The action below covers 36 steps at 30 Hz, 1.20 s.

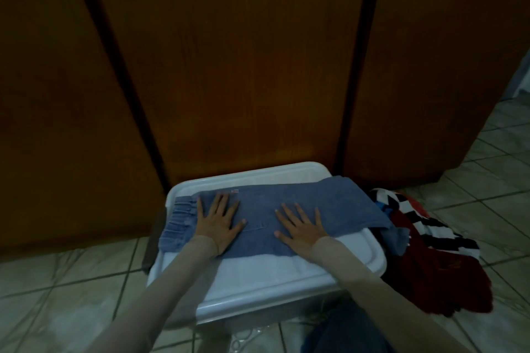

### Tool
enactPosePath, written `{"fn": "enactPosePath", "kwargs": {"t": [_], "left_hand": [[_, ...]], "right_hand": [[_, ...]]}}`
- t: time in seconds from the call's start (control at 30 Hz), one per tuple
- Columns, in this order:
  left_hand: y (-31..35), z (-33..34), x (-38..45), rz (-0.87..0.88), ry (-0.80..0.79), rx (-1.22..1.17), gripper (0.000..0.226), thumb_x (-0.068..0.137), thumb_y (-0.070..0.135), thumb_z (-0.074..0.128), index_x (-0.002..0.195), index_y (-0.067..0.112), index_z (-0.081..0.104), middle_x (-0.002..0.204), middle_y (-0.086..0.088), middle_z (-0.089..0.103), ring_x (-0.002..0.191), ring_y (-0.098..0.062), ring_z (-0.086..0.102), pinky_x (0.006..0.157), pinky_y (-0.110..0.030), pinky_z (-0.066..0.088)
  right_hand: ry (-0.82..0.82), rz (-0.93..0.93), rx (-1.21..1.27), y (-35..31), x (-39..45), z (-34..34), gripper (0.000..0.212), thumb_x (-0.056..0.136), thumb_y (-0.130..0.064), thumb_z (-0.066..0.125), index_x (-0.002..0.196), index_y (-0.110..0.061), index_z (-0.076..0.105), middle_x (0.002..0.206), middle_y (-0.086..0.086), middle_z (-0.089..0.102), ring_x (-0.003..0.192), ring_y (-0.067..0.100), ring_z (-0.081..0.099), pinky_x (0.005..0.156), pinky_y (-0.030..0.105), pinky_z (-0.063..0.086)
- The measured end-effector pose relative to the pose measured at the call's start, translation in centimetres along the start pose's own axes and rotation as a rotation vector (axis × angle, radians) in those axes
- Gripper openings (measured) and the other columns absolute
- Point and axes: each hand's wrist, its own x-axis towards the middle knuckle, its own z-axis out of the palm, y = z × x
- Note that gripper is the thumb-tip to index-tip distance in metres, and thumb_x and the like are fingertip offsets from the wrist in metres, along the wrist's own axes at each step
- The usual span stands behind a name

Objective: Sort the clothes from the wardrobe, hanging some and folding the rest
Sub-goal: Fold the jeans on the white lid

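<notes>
Down at the bottom edge, closest to the camera, you can just catch a dark blue bit of the person's leg [338, 335] on the floor, with both beige sleeves [160, 289] reaching forward over it. Both hands are flat, palms down, on a pair of blue denim jeans [286, 209] spread across the lid of a white plastic bin [286, 275]. Left hand [219, 216] sits near the elastic waistband end, fingers straight and spread apart; right hand [298, 228] is more in the middle, fingers also straight and fanned out. Neither one is grabbing anything, just pressing on the fabric.

Jeans hang slightly past the lid on the left and right. Just beside the bin on the right there's a heap of clothes [430, 252] on the tiled floor [57, 281], dark red stuff plus something with a black, white and red pattern, touching the bin's side. Right behind the bin are the closed brown wardrobe doors [243, 66], filling most of the view. Lighting's pretty dim overall.
</notes>
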Motion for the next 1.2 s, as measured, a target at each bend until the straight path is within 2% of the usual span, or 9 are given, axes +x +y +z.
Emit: {"fn": "enactPosePath", "kwargs": {"t": [0.13, 0.27, 0.4, 0.57, 0.63, 0.73, 0.87, 1.07, 1.2], "left_hand": [[-2.0, -1.2, -1.4, -0.258, 0.047, -0.07, 0.077, 0.092, 0.064, 0.016, 0.15, 0.019, -0.008, 0.157, -0.014, -0.011, 0.144, -0.032, -0.009, 0.113, -0.055, -0.002], [-3.2, -2.2, -2.1, -0.405, 0.137, -0.174, 0.075, 0.095, 0.055, 0.034, 0.149, 0.011, 0.006, 0.152, -0.013, 0.022, 0.14, -0.032, 0.018, 0.112, -0.05, 0.018], [-4.4, -3.4, -1.9, -0.398, 0.035, -0.099, 0.073, 0.088, 0.066, 0.038, 0.141, 0.017, 0.032, 0.145, -0.009, 0.037, 0.137, -0.03, 0.025, 0.112, -0.053, 0.015], [-5.1, -3.5, -1.4, -0.374, -0.078, -0.215, 0.078, 0.084, 0.065, 0.048, 0.146, 0.023, 0.025, 0.152, -0.009, 0.024, 0.141, -0.032, 0.016, 0.114, -0.054, 0.01], [-5.2, -3.5, -1.3, -0.343, -0.07, -0.21, 0.075, 0.084, 0.064, 0.049, 0.144, 0.024, 0.029, 0.15, -0.007, 0.03, 0.141, -0.031, 0.02, 0.113, -0.056, 0.009], [-5.9, -3.7, -1.4, -0.297, -0.057, -0.057, 0.067, 0.085, 0.066, 0.044, 0.14, 0.028, 0.036, 0.144, -0.007, 0.04, 0.138, -0.028, 0.027, 0.112, -0.059, 0.007], [-6.0, -3.2, -1.7, -0.245, -0.045, -0.053, 0.055, 0.093, 0.057, 0.037, 0.141, 0.031, 0.035, 0.139, -0.006, 0.044, 0.133, -0.027, 0.037, 0.11, -0.061, -0.007], [-6.1, -5.0, -1.8, -0.227, 0.071, -0.004, 0.05, 0.095, 0.042, 0.045, 0.142, 0.029, 0.034, 0.138, -0.009, 0.04, 0.127, -0.029, 0.04, 0.112, -0.047, 0.01], [-8.0, -8.0, -2.0, -0.221, 0.114, 0.051, 0.05, 0.094, 0.036, 0.049, 0.141, 0.028, 0.035, 0.141, -0.011, 0.036, 0.129, -0.03, 0.037, 0.112, -0.048, 0.007]], "right_hand": [[-0.048, -0.091, 0.079, -0.8, -0.4, -0.1, 0.079, 0.088, -0.069, 0.025, 0.146, -0.034, -0.016, 0.153, -0.011, -0.025, 0.141, 0.015, -0.024, 0.11, 0.053, -0.02], [-0.062, -0.176, 0.006, -2.2, -0.3, 0.0, 0.086, 0.085, -0.07, 0.037, 0.146, -0.037, -0.013, 0.153, -0.01, -0.024, 0.141, 0.018, -0.024, 0.11, 0.058, -0.016], [-0.029, -0.163, -0.007, -4.3, 0.1, 0.4, 0.074, 0.091, -0.064, 0.03, 0.147, -0.038, -0.011, 0.154, -0.012, -0.02, 0.141, 0.028, -0.023, 0.111, 0.055, -0.013], [-0.002, -0.166, -0.046, -4.9, 0.1, 0.9, 0.067, 0.094, -0.061, 0.026, 0.146, -0.042, -0.011, 0.155, -0.013, -0.019, 0.14, 0.033, -0.023, 0.112, 0.055, -0.01], [-0.007, -0.179, -0.054, -4.8, 0.0, 0.9, 0.066, 0.094, -0.06, 0.025, 0.146, -0.042, -0.011, 0.154, -0.014, -0.019, 0.14, 0.032, -0.024, 0.112, 0.055, -0.011], [-0.031, -0.198, -0.065, -4.7, -0.3, 0.8, 0.065, 0.094, -0.059, 0.025, 0.145, -0.042, -0.012, 0.155, -0.014, -0.019, 0.141, 0.031, -0.023, 0.112, 0.054, -0.011], [-0.042, -0.224, -0.065, -4.3, -0.9, 0.9, 0.065, 0.095, -0.058, 0.027, 0.145, -0.042, -0.011, 0.155, -0.013, -0.018, 0.141, 0.03, -0.023, 0.113, 0.054, -0.011], [-0.024, -0.237, -0.063, -4.7, -1.1, 0.8, 0.058, 0.098, -0.052, 0.021, 0.146, -0.041, -0.01, 0.155, -0.012, -0.017, 0.142, 0.029, -0.02, 0.113, 0.053, -0.011], [0.0, -0.263, -0.008, -7.1, -0.5, 0.3, 0.048, 0.102, -0.042, 0.015, 0.147, -0.042, -0.001, 0.156, -0.012, -0.013, 0.144, 0.028, -0.014, 0.113, 0.052, -0.006]]}}
